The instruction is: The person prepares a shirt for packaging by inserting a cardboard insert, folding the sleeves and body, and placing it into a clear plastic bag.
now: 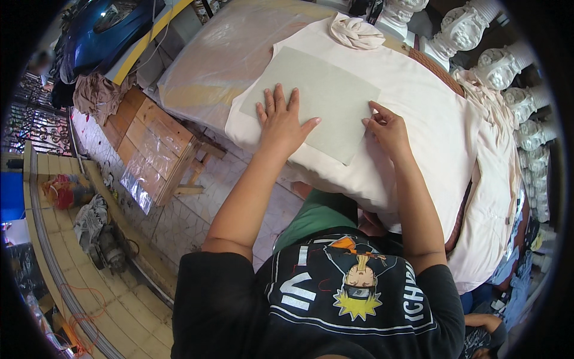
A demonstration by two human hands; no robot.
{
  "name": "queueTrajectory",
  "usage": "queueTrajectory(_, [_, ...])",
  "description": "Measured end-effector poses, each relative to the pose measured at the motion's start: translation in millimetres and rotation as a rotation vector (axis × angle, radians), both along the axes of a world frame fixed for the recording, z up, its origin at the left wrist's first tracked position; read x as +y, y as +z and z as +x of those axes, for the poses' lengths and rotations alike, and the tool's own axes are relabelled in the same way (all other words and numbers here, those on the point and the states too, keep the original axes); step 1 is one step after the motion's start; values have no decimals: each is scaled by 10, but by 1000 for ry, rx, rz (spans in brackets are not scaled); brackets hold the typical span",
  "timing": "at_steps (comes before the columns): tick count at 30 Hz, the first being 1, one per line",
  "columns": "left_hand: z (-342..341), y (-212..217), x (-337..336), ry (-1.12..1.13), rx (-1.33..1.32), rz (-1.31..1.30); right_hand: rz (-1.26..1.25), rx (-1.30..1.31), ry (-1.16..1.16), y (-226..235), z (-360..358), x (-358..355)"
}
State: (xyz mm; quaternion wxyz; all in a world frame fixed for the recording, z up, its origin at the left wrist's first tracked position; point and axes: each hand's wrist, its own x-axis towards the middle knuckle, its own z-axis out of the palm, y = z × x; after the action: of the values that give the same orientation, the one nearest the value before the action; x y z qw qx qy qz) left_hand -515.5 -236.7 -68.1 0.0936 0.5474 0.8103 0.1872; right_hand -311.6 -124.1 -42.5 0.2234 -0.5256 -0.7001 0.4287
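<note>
A grey rectangular board [323,90] lies flat on a pale pink garment [430,119] spread over the table. My left hand [282,119] rests palm down on the board's near left part, fingers spread. My right hand [387,128] touches the board's right edge with its fingers bent, pinching or pressing the edge. A bunched piece of the same pale pink cloth [356,31] sits at the garment's far end.
Clear plastic sheeting [221,54] covers the table's left part. A low wooden bench [156,140] stands on the tiled floor at left, with a brown cloth heap [98,94] beyond it. White carved balusters [502,66] line the right side. More pink fabric hangs off the right edge [493,197].
</note>
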Motion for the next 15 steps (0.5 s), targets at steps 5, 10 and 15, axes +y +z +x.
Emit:
queueTrajectory(5, [-17,-52,13,4,26,16,-5,13,13,-5,5,5])
queueTrajectory(10, [-32,-65,9,-1,26,21,-23,36,16,7,8,0])
queueTrajectory(15, [-29,-59,6,-1,34,11,-38,50,17,0,18,7])
